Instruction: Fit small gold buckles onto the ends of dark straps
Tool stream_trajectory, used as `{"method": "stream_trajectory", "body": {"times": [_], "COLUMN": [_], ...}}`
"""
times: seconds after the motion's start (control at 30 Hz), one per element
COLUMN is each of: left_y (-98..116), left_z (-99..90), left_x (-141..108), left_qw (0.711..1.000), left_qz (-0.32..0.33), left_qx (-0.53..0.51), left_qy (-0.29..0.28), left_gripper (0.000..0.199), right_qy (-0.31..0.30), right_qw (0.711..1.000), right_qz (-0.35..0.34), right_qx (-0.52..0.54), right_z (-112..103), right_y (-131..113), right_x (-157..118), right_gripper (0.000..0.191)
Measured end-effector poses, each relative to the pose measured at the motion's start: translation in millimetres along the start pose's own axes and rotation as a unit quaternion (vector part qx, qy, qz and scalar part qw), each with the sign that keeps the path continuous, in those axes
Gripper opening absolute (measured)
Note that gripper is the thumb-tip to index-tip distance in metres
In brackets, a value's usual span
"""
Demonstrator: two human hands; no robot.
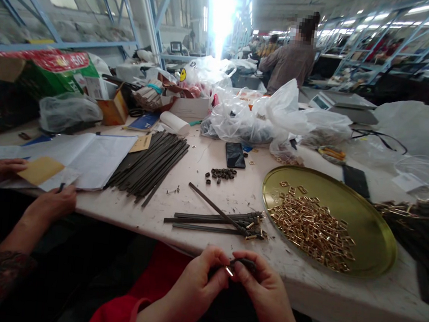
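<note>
My left hand (207, 274) pinches a small gold buckle (229, 271) just below the table's front edge. Beside it, fingertips nearly touching, my right hand (256, 276) is closed on a dark strap (244, 262) that meets the buckle. Most of this strap is hidden by my fingers. On the table in front lie several dark straps with gold buckles (208, 221) at their right ends, one strap lying slantwise across them. To the right, a round gold tray (372, 237) holds a heap of gold buckles (314, 231). Small dark loops (223, 174) form a little pile farther back.
A bundle of dark straps (153, 165) lies left of centre, beside open papers (97, 157). Another person's hands (57, 201) hold a pen and a yellow card at the left. A phone (235, 155), plastic bags (249, 119) and more straps (415, 236) at far right occupy the table.
</note>
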State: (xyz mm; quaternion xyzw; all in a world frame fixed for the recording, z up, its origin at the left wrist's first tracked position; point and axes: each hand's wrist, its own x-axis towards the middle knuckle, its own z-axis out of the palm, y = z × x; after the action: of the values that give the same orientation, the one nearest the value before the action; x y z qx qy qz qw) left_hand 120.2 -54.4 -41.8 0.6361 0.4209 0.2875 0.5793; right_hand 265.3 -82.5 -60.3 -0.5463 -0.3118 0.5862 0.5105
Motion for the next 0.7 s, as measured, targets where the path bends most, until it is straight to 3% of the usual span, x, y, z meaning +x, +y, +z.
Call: {"method": "stream_trajectory", "body": {"times": [0.13, 0.3, 0.5, 0.7], "left_y": [-1, -6, -2, -2], "left_z": [-3.0, -7.0, -8.7, -6.1], "left_x": [-1, -3, -3, -5], "left_qw": [0.999, 0.989, 0.982, 0.993], "left_qz": [0.031, 0.091, 0.075, 0.031], "left_qx": [0.014, 0.105, 0.167, 0.117], "left_qy": [-0.022, -0.057, -0.047, -0.019], "left_gripper": [0.005, 0.010, 0.011, 0.009], "right_qy": [-0.016, -0.065, -0.068, -0.092], "right_qw": [1.000, 0.994, 0.996, 0.995], "right_qz": [0.022, 0.072, -0.021, 0.000], "right_qx": [0.016, 0.043, -0.054, -0.044], "right_z": [0, 1, 8, 11], "right_y": [-4, -7, -8, -16], "right_x": [0, 8, 6, -2], "right_gripper": [0.033, 0.036, 0.030, 0.023]}}
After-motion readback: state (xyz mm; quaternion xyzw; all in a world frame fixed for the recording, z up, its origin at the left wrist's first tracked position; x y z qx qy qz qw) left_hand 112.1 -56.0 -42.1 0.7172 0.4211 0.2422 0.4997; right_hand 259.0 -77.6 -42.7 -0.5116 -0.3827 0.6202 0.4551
